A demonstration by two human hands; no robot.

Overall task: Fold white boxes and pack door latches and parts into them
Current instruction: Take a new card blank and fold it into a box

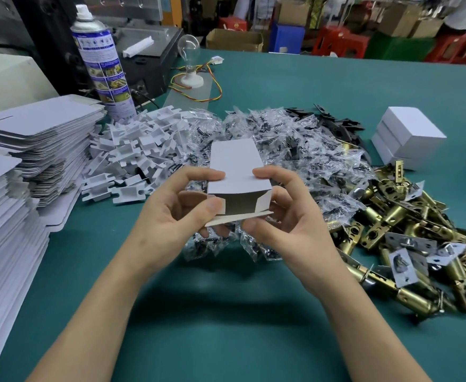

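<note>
Pinching the white box (233, 166) above the bag pile (281, 139), left hand (175, 208) and right hand (287, 216) grip its sides; likely light, crushable.

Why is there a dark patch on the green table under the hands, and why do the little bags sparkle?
Head view: overhead light seems blocked by the left hand, right hand and white box they hold, leaving a soft shadow on the green table; head view: the clear plastic bags bounce light back as glare; head view: the far background looks slightly blurred.
</note>
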